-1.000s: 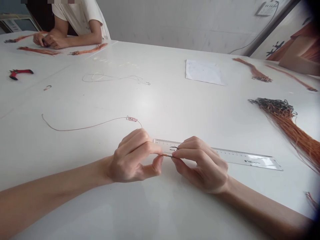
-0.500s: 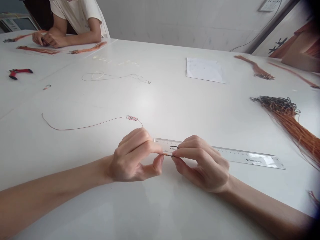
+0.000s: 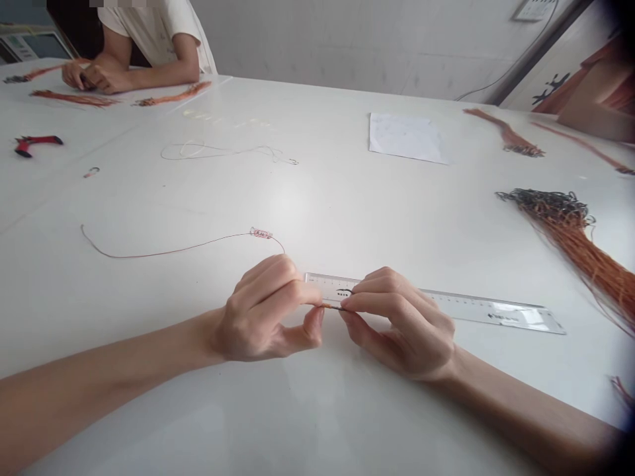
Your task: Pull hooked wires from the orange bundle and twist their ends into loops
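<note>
My right hand (image 3: 399,324) is closed in a pinch on a dark fish hook (image 3: 344,291), whose curved tip shows above the fingers. Orange line (image 3: 327,306) lies around or along the hook's shank in the narrow gap between my hands. At its left end my left hand (image 3: 272,307) pinches this line between thumb and forefinger. A thin reddish line (image 3: 188,252) runs from behind my left hand to a small clear tube with red markings (image 3: 260,233), then on to the left. Beneath and behind my fingers lies a clear ruler (image 3: 476,311).
Bundles of hooks with orange lines (image 3: 570,228) lie at right. Red-handled pliers (image 3: 40,143), a small hook (image 3: 92,172) and a loose pale line (image 3: 218,153) are at left and centre. White paper (image 3: 407,137) lies farther back. A person (image 3: 149,46) leans on the table opposite.
Both hands keep the same pinch and barely move. The view has shifted very slightly; nothing has been let go or taken up.
</note>
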### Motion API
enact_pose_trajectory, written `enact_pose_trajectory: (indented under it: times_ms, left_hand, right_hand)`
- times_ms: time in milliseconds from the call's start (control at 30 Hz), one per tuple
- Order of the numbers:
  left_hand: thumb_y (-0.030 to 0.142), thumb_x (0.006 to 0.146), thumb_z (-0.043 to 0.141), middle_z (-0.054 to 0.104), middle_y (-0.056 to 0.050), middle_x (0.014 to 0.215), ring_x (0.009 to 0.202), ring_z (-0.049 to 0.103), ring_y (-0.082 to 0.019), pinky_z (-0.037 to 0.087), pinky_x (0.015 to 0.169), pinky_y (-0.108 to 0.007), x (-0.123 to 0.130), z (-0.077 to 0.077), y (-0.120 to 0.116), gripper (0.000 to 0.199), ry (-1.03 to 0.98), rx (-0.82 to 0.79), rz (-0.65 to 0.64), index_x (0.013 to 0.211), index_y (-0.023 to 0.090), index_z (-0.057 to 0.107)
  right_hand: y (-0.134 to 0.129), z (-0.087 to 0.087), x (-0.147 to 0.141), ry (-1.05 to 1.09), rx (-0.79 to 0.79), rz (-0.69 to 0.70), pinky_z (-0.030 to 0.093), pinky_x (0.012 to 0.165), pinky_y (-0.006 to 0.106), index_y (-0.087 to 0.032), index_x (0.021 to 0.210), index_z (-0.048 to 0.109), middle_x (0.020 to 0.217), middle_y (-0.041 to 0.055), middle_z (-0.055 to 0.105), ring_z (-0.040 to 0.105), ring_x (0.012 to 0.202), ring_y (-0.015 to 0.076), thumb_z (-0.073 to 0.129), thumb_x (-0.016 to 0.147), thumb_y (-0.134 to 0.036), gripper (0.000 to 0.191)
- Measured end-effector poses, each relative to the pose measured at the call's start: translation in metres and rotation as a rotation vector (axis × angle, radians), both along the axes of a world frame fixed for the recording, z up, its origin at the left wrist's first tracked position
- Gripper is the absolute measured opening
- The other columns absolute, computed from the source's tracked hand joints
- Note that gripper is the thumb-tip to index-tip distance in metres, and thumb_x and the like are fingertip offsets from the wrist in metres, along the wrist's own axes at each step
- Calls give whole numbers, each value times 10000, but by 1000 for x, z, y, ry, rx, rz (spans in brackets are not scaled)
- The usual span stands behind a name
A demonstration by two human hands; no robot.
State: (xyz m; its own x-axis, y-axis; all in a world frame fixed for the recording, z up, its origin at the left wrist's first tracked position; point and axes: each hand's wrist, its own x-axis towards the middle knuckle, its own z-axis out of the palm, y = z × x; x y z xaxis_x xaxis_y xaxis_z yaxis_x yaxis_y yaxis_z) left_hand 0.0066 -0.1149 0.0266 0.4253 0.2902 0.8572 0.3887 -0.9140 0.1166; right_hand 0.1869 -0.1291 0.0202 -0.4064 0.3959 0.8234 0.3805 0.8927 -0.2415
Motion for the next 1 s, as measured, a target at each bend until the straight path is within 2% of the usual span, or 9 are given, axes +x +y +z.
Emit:
enact_pose_trajectory:
  times_ms: [1000]
  left_hand:
    - [66,731,514,466,19,530,477,368,-97,332,403,-234,0,0,0,115,-10,-3,-11,686,172,517]
  right_hand:
    - [1,-1,0,4,27,-25,418,439,252,-165,841,520,625,4,548,484,549,110,563,725,50,249]
